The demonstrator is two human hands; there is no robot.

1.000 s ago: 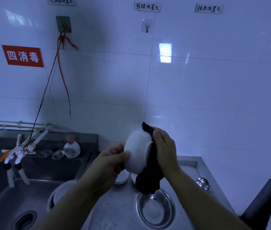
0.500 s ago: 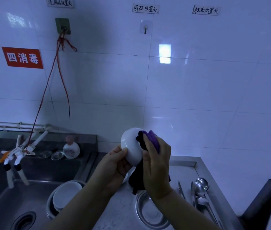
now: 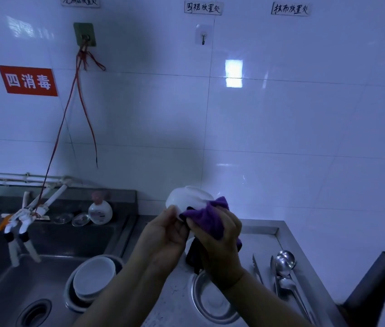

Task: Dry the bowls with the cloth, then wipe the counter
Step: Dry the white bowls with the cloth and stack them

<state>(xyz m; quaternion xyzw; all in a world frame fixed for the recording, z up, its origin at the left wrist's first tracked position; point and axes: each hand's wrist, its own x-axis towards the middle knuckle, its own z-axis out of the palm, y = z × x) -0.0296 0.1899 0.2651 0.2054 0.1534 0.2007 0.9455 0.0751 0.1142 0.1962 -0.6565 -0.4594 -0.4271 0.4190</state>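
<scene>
Left hand [image 3: 163, 234] grips white bowl [image 3: 188, 199] by its rim, held upside down above the counter [image 3: 266, 241] near its back edge. Right hand [image 3: 217, 241] clutches purple cloth [image 3: 210, 215] against the bowl's side. Steel bowl [image 3: 212, 300] on counter below; more bowls [image 3: 92, 279] in sink [image 3: 10, 291].
</scene>
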